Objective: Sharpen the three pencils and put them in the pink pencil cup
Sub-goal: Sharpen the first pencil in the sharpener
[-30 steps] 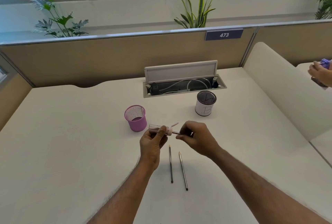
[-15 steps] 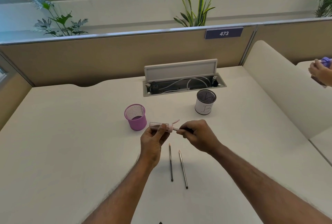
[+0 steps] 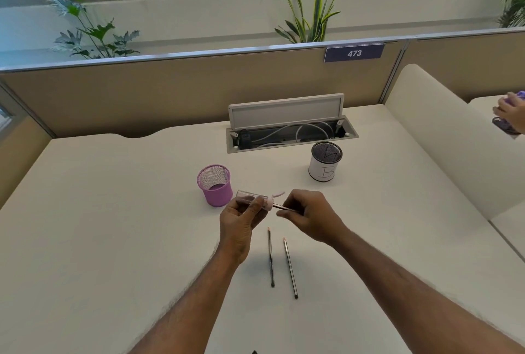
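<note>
Starting at the left, the pink pencil cup stands upright on the desk, and through its mesh I can make out no pencil inside it. Just right of it, my left hand has its grip pinched around the sharpener, a clear case with a pink end, held above the desk. The first pencil is pushed into that pink end, and my right hand has its grip pressed together on the shaft. Compared with a second ago, both hands sit in almost the same spot; only the right-hand fingers have shifted a little on the shaft, and a thin pink curl rises at the sharpener mouth as it did then. I read that as turning in progress, so the first pencil is mid-sharpening and nothing has been delivered. Below the hands, two more pencils lie side by side on the desk, near each other but apart, pale ends pointing away from me; I cannot tell how sharp they are. The point inside the sharpener is hidden, and most of the held pencil is covered by my right hand. Further right stands a white cup, not part of the job.
</note>
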`<state>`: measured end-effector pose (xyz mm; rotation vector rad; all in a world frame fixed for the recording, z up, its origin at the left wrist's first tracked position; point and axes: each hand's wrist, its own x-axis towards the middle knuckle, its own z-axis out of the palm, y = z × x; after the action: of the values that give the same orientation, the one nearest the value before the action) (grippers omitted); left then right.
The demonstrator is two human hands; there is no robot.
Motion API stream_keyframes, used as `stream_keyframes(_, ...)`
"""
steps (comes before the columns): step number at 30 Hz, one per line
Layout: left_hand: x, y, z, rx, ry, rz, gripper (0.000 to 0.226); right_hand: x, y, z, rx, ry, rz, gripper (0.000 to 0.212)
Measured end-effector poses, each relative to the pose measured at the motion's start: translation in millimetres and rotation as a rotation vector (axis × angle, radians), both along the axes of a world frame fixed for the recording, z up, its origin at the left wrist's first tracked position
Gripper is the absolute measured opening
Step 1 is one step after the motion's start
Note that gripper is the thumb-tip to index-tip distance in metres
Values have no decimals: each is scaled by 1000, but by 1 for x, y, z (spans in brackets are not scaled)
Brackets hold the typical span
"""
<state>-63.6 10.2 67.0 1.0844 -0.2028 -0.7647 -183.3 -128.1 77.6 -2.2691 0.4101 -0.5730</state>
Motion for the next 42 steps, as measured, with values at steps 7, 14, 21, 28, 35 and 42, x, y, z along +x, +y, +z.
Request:
stream_keyframes(7, -9, -3, 2, 0, -12, 23, 25, -2, 7, -17, -519, -139, -104, 25)
stream_keyframes(14, -6, -4, 1, 17, -50, -7, 40, -3, 4, -6, -145, -28, 25, 30)
stream_keyframes(21, -4, -1, 4, -65, -12, -129, 28, -5, -10, 25, 734, 309, 213, 26)
stream_keyframes(28, -3, -3, 3, 60, -102, -24, 27, -3, -3, 12, 653, 145, 69, 22)
stream_keyframes(35, -10, -8, 4, 139, -90, 42, 32, -3, 14, -18, -221, -139, -217, 22)
stream_keyframes(42, -6, -8, 6, 88, -76, 52, 34, 3, 16, -15, -176, -182, -121, 29)
